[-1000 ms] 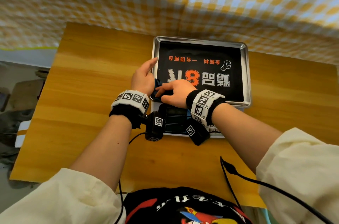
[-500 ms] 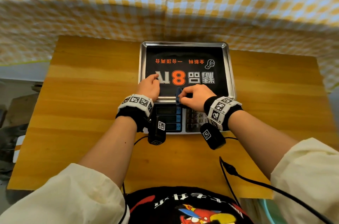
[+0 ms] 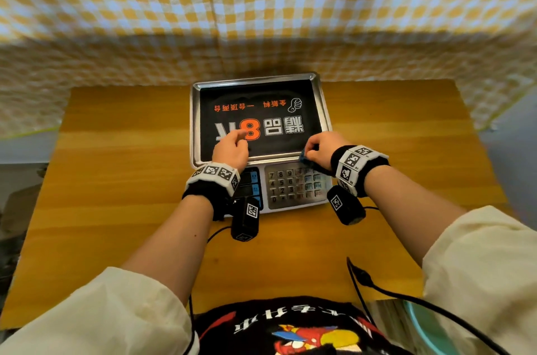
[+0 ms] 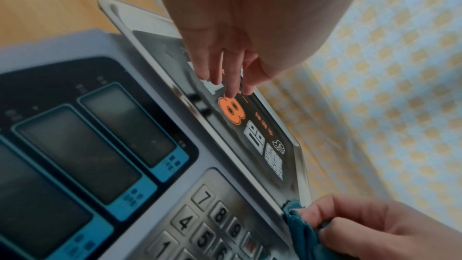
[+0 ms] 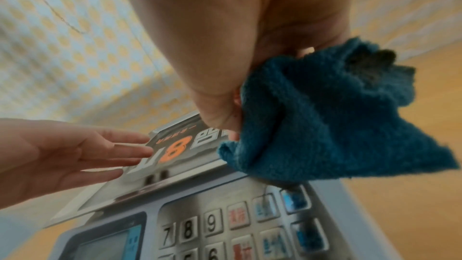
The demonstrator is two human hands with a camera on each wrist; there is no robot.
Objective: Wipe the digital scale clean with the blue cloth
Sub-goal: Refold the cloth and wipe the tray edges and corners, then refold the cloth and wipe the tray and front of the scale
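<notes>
The digital scale point(image 3: 293, 184) sits in the middle of the wooden table, its steel tray point(image 3: 325, 110) bearing a black printed sheet. My right hand point(image 3: 315, 151) grips the bunched blue cloth point(image 3: 303, 158) against the tray's near right rim, above the keypad point(image 3: 290, 184). In the right wrist view the blue cloth point(image 5: 325, 118) hangs from the curled fingers over the keypad point(image 5: 225, 230). My left hand point(image 3: 232, 148) rests with straight fingers on the tray's near left part; the left wrist view has its fingertips point(image 4: 230, 90) touching the sheet by the orange 8. The cloth point(image 4: 302, 230) shows there too.
The wooden table point(image 3: 116, 180) stretches to both sides of the scale. A yellow checked curtain point(image 3: 261, 20) hangs right behind it. Black cables point(image 3: 377, 287) run over the near table edge. A turquoise rim point(image 3: 421, 325) shows at the bottom right.
My right hand has carried the cloth rightward along the tray's near rim, from its left corner to its right end. The left hand shifted from the tray's left edge onto its near left surface.
</notes>
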